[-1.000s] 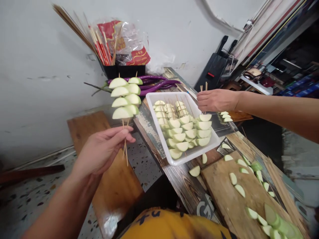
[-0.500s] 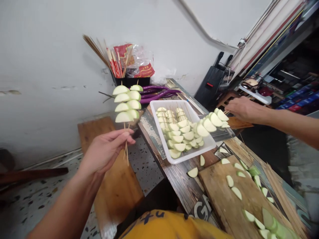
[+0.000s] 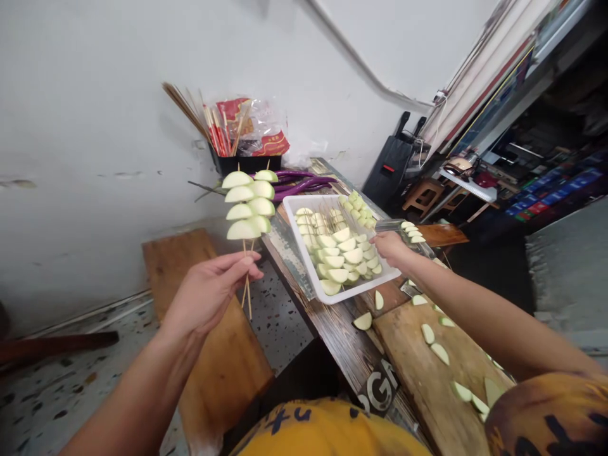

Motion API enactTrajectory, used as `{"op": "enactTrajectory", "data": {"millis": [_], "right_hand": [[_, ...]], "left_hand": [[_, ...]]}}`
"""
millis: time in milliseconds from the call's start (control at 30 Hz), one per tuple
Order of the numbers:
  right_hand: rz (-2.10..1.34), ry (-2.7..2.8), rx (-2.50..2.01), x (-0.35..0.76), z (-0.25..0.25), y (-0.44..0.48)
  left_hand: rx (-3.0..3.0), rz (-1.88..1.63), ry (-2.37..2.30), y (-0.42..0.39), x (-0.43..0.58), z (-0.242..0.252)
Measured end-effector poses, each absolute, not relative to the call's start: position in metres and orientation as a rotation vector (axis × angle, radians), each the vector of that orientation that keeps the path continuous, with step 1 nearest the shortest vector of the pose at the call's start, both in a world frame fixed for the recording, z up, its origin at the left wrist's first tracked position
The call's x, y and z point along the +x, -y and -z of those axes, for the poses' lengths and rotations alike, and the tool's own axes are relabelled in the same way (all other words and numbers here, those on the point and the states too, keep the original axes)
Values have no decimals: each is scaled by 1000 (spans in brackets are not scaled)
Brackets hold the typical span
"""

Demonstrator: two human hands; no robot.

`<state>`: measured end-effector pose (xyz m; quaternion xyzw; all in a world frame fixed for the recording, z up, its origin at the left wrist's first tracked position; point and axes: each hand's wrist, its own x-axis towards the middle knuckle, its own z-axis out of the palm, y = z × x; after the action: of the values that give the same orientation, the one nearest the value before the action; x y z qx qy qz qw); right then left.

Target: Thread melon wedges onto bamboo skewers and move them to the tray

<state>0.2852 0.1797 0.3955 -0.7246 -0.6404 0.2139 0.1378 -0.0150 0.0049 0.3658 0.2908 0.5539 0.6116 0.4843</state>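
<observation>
My left hand (image 3: 209, 291) is held up left of the table, fingers pinched on the stems of two bamboo skewers (image 3: 249, 206), each threaded with several pale green vegetable slices. My right hand (image 3: 390, 246) is closed at the right rim of the white tray (image 3: 351, 292). It grips another loaded skewer (image 3: 357, 209) that points away over the tray's far corner. Several finished skewers lie in the tray.
A wooden cutting board (image 3: 427, 367) with loose slices (image 3: 441, 352) lies near me on the right. Purple eggplants (image 3: 304, 183) and a black box of bamboo sticks (image 3: 242, 161) stand by the wall. A wooden bench (image 3: 213, 361) is on the left, a black knife block (image 3: 394, 171) behind.
My right hand came back from the far right side of the table to the tray's right rim, carrying a loaded skewer over the tray. My left hand stayed raised with its two skewers.
</observation>
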Motion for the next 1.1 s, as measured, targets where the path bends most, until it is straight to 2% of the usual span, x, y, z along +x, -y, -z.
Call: {"op": "enactTrajectory", "data": {"millis": [300, 633, 833, 1100], "right_hand": [[-205, 2362, -2146, 277, -385, -161], [86, 2425, -2035, 283, -378, -156], [131, 2413, -2081, 280, -380, -161], [7, 2587, -2170, 272, -377, -173]], "left_hand": [[739, -1433, -1295, -1, -8, -353], [765, -1436, -1240, 1, -6, -362], [770, -1445, -1255, 3, -2, -369], [771, -1456, -1273, 1, -1, -370]]}}
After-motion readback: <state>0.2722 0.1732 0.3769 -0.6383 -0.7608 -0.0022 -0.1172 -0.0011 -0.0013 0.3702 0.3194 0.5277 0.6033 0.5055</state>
